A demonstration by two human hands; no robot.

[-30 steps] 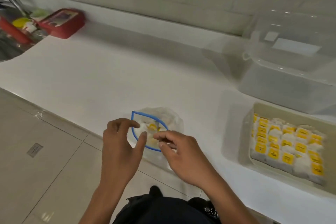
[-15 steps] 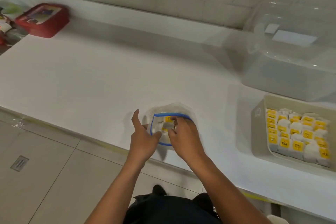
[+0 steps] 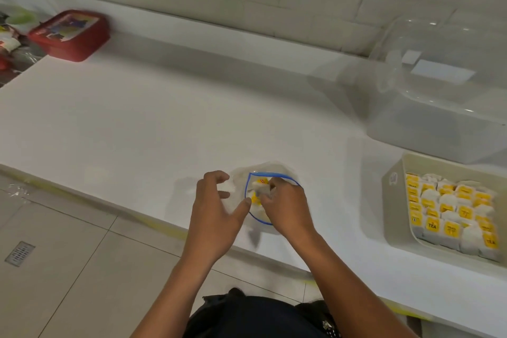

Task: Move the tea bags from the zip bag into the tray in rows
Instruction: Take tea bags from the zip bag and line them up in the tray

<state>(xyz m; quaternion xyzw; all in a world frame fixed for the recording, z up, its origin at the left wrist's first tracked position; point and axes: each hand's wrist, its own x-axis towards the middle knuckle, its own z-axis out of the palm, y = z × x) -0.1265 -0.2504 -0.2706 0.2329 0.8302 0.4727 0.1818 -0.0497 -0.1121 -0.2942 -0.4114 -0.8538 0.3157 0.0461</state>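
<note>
I had the zip bag (image 3: 270, 173) lying near the front edge of the white counter (image 3: 137, 123), its blue-rimmed mouth open toward me. My right hand (image 3: 285, 206) was at that mouth with the fingers curled down inside, closing on a tea bag (image 3: 262, 190) among the few white-and-yellow ones still in there; the blur kept me from seeing exactly how many fingers had it. My left hand (image 3: 215, 211) sat just left of the bag, fingers loosely bent and spread, the thumb tip touching the blue rim (image 3: 248, 188) on its left side; I could not tell whether it was pinching the plastic or only steadying it.

Well to the right, at the near right of the counter, stood the beige tray (image 3: 395, 186), already holding rows of tea bags with yellow tags (image 3: 452, 211) standing upright. Behind the tray was a clear plastic container (image 3: 439, 96). At the far left rested a red lidded box (image 3: 68, 34).
</note>
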